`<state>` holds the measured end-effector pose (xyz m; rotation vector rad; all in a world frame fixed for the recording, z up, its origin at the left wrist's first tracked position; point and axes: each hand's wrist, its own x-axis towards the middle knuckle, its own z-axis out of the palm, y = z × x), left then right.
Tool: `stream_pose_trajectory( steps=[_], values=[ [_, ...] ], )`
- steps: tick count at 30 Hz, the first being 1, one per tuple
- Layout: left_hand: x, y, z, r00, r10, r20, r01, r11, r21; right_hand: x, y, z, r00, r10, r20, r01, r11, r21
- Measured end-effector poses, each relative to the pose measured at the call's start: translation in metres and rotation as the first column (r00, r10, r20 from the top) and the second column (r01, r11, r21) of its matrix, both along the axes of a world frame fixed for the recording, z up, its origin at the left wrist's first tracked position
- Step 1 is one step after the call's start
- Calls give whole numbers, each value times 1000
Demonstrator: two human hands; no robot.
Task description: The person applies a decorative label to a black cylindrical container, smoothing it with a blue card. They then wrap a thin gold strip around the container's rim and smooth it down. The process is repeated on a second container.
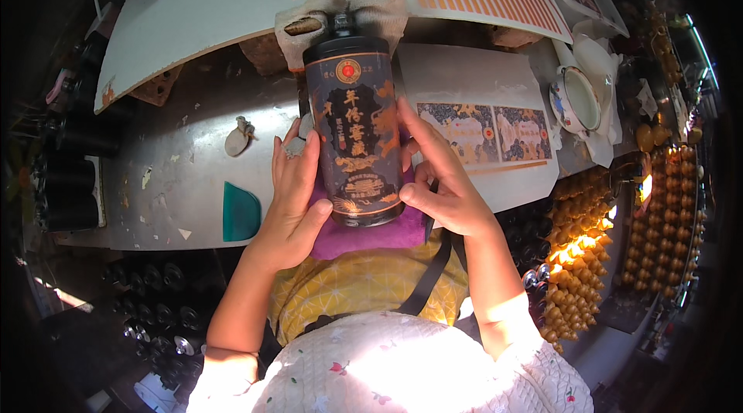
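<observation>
A dark bottle (356,130) with a wide body and narrow neck lies in front of me, its neck pointing away. A black label with gold and orange decoration and a red emblem covers its upper side. My left hand (290,200) grips its left flank, thumb near the base, with grey coverings on some fingertips. On the right flank, my right hand (449,181) has its thumb by the lower corner and its index finger stretched along the side. The neck rests against a whitish cloth (294,45). Beneath the base lies a purple cloth (356,241) over my lap.
A teal scraper (241,212) and a small pale pouch-like object (239,137) lie on the metal table left. Printed label sheets (464,130) and an enamel bowl (576,99) sit right. A raised white board (217,3) spans the back. Gold bottles (576,274) stand lower right.
</observation>
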<state>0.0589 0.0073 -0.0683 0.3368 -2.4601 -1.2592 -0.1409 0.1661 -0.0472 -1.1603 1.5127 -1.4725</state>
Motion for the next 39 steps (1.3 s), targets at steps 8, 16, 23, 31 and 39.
stream_pose_trajectory(
  steps=[8,16,23,31,39],
  values=[
    [-4,0,-3,1000,17,-23,-17,1000,26,-1,-2,0,999,12,42,-12,1000,-1],
    [-5,-2,4,999,2,37,-5,997,82,-3,-1,0,998,16,53,-16,1000,11],
    [-7,6,19,999,36,30,-34,997,-68,-18,9,-21,596,-337,729,383,917,111],
    [-21,32,32,979,200,34,-191,966,-176,6,14,17,769,-447,458,534,842,-75],
    [-22,30,20,982,189,-24,-190,973,-129,7,-14,51,967,-221,-124,187,953,-240]
  ],
)
